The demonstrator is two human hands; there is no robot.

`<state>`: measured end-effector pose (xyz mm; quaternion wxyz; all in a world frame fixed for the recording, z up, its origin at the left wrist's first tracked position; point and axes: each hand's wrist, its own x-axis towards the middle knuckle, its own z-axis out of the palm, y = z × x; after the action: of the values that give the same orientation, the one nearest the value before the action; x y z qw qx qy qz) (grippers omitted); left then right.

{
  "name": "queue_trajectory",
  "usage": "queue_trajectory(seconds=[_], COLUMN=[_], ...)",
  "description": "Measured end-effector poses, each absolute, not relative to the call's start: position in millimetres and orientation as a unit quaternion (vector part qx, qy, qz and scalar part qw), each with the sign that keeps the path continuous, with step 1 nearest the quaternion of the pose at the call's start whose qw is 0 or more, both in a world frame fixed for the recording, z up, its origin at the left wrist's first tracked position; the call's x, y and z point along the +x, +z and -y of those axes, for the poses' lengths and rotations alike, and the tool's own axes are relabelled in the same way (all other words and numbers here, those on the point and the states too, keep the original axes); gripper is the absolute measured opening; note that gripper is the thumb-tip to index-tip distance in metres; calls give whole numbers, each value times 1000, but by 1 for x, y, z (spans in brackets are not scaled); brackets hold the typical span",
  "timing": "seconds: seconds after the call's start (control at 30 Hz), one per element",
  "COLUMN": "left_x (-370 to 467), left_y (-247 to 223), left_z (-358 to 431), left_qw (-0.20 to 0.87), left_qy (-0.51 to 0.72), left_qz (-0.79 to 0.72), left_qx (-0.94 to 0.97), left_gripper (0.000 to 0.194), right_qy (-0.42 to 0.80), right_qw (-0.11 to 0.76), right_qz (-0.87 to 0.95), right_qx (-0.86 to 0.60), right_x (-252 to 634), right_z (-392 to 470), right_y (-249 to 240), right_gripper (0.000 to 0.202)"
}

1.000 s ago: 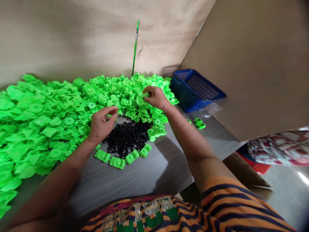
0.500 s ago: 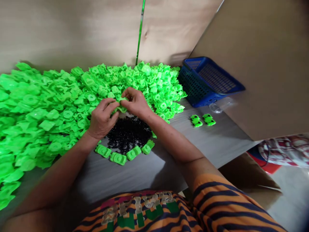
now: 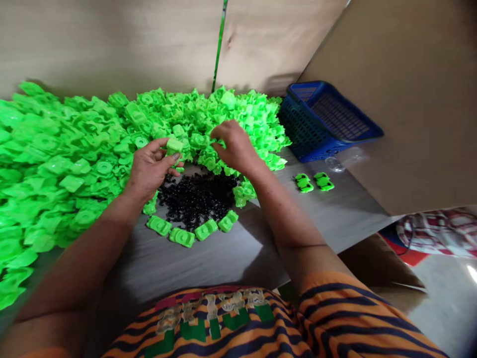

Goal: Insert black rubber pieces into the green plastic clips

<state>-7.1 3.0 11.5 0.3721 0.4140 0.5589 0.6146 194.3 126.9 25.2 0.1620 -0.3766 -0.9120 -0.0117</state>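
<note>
My left hand (image 3: 151,166) pinches a bright green plastic toy car body (image 3: 175,145) between thumb and fingers, above the near side of the green heap. To its right, my right hand (image 3: 234,145) hovers over the heap (image 3: 149,112) of similar green car pieces; its bent fingers and thumb stand apart, with nothing visible between them. Below both hands lies a pile of small black parts (image 3: 201,199), too fine to make out singly. Along its near edge, several green car bodies, among them one at the front (image 3: 182,237), lie in a curved row.
Two green cars with black parts fitted, the nearer (image 3: 303,183) and the farther (image 3: 324,182), sit on the grey table (image 3: 223,263) at right. Behind them stand a blue plastic basket (image 3: 328,122) and a clear round piece (image 3: 334,164). Wooden and cardboard panels (image 3: 402,109) border the table.
My hands have come apart: the left keeps the green car body and has drawn slightly left, while the right has let go and moved right and up toward the heap.
</note>
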Motion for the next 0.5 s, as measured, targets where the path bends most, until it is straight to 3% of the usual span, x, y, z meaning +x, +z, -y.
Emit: queue_trajectory(seconds=[0.13, 0.23, 0.5], left_x=[-9, -11, -8], left_y=[18, 19, 14], left_z=[-2, -2, -3], left_qw=[414, 418, 459], left_qy=[623, 636, 584], left_qz=[-534, -526, -546], left_qx=[393, 379, 387], left_gripper=[29, 19, 46], right_qy=[6, -4, -7], right_qw=[1, -40, -62], right_qz=[957, 960, 964], right_qx=[-290, -277, -257], right_x=[164, 154, 148], right_z=[-86, -78, -79], right_y=[23, 18, 9], right_gripper=[31, 33, 39])
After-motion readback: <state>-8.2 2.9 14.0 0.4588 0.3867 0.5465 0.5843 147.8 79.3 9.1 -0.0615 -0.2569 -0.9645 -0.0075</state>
